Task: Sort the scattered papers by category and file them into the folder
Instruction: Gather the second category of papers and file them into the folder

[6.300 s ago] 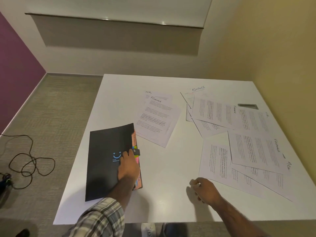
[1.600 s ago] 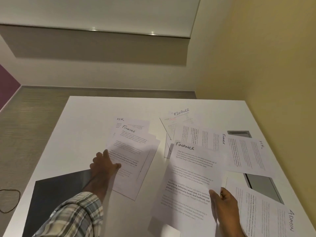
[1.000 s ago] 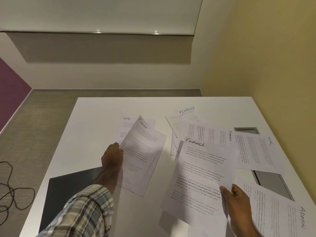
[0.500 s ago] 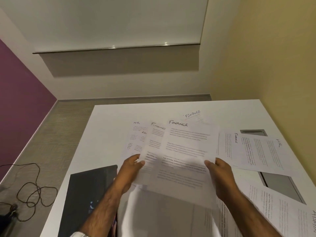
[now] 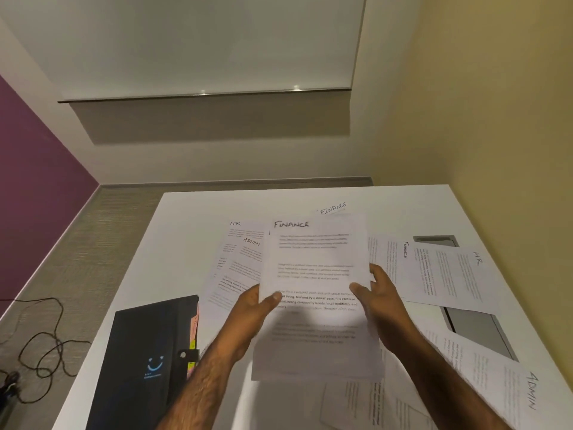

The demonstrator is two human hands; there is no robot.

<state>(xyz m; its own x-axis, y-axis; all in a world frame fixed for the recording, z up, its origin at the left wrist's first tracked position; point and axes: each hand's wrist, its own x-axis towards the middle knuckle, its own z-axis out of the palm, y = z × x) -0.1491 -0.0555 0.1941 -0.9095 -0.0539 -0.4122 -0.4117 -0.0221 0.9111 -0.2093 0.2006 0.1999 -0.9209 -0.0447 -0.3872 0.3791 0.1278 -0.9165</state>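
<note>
I hold a small stack of sheets headed FINANCE (image 5: pixel 313 259) upright above the white table (image 5: pixel 186 218). My left hand (image 5: pixel 252 308) grips its left edge and my right hand (image 5: pixel 376 297) grips its right edge. A closed black folder (image 5: pixel 145 358) with a blue smile logo and coloured tabs lies at the front left. Behind the held stack lie sheets marked HR (image 5: pixel 237 234) and ADMIN (image 5: pixel 248 259), and another FINANCE sheet (image 5: pixel 333 208) farther back. To the right lie sheets marked FINANCE (image 5: pixel 393 262), HR (image 5: pixel 459 274) and ADMIN (image 5: pixel 508 386).
Grey recessed panels (image 5: pixel 477 330) sit in the table's right side, partly under papers. The yellow wall (image 5: pixel 502 119) runs close along the table's right edge. A black cable (image 5: pixel 40 349) lies coiled on the carpet at the left.
My two hands brought their separate FINANCE sheets together into one aligned stack in front of me. The ADMIN sheet under the left pile is uncovered now.
</note>
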